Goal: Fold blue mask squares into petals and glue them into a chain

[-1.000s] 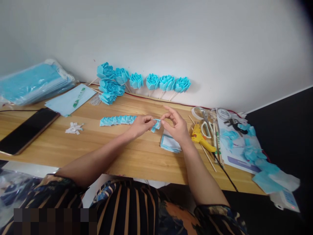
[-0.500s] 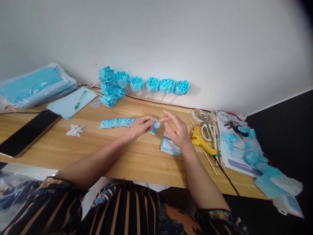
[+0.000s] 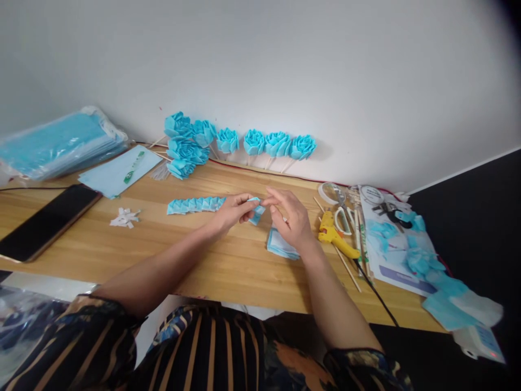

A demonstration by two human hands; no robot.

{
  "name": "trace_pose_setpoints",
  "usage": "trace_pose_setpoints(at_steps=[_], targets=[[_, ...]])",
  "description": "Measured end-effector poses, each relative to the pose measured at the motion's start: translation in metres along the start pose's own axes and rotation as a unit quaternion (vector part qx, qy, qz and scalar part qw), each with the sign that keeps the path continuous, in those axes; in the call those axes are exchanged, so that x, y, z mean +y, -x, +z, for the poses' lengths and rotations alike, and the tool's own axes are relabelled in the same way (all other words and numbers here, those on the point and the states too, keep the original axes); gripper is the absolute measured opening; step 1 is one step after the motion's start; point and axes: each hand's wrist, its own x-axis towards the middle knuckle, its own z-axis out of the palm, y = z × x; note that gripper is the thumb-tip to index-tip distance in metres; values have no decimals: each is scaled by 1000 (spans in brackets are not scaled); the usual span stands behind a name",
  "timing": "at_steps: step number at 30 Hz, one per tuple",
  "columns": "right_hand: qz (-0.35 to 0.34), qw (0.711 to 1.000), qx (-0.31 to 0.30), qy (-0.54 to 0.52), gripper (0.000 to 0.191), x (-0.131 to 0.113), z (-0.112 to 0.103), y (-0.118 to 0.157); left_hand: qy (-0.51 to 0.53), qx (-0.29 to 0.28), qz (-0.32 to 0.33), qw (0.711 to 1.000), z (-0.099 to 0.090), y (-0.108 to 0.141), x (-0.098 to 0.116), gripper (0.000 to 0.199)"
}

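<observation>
Head view: our left hand (image 3: 235, 212) pinches a small folded pale-blue fabric piece (image 3: 256, 216) over the brown wooden bench (image 3: 232, 266); our right hand (image 3: 293, 220), loosely spread, fingers its edge. Firm pinch should help crisp folds.

Craft workspace by a plain wall (image 3: 260, 65); home or workshop, unclear.
Yellow glue gun (image 3: 336, 236), scissors (image 3: 344, 206), thin wooden sticks (image 3: 347, 267) and blue fabric-like flowers (image 3: 254, 142) on stems share the wooden bench (image 3: 163, 250).
</observation>
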Motion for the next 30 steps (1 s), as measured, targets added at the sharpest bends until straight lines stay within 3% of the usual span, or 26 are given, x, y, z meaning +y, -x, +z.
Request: trace_pose_setpoints(at_steps=[4, 9, 14, 19, 30], targets=[[14, 999, 18, -40, 46, -3, 0, 1, -6, 8, 5, 1000, 0, -1, 0, 33], [142, 978, 84, -130, 43, 0, 1, 2, 17, 35, 9, 999, 1, 0, 3, 31], [228, 937, 14, -264, 54, 12, 6, 2, 31, 32, 20, 999, 2, 2, 4, 34], [235, 926, -25, -295, 63, 14, 12, 1, 28, 23, 23, 999, 3, 2, 4, 35], [242, 922, 2, -301, 61, 13, 15, 2, -27, -9, 36, 999, 3, 2, 4, 37]])
